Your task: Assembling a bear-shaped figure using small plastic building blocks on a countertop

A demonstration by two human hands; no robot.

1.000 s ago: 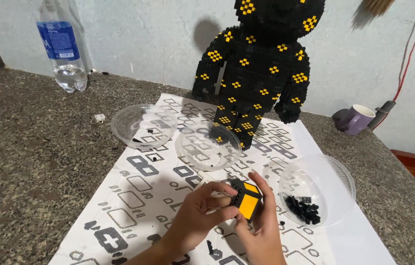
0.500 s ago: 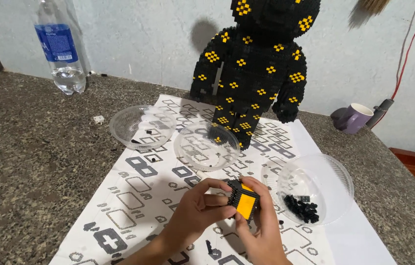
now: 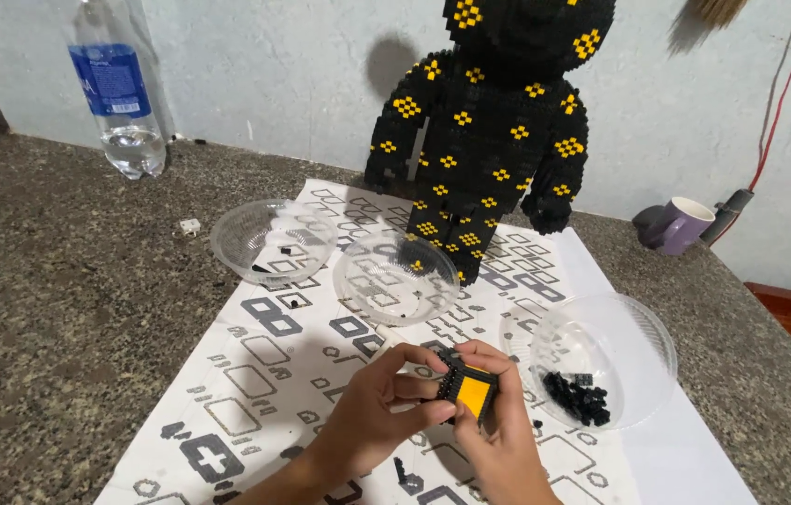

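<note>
We grip the black-and-yellow block piece with both hands, left hand and right hand, fingers closed around it mid-assembly; pressing small bricks needs steady alignment.

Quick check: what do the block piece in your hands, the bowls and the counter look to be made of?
Block piece: likely glossy plastic micro-bricks, studded black and orange. Bowls: thin clear plastic, see-through with glare. Counter: speckled stone, probably granite, fairly matte.

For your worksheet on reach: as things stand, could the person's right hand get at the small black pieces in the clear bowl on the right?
Probably yes. The black pieces lie in the open clear bowl just beside the right hand, nothing between. But both hands grip the black-and-yellow block, so it must let go first.
</note>
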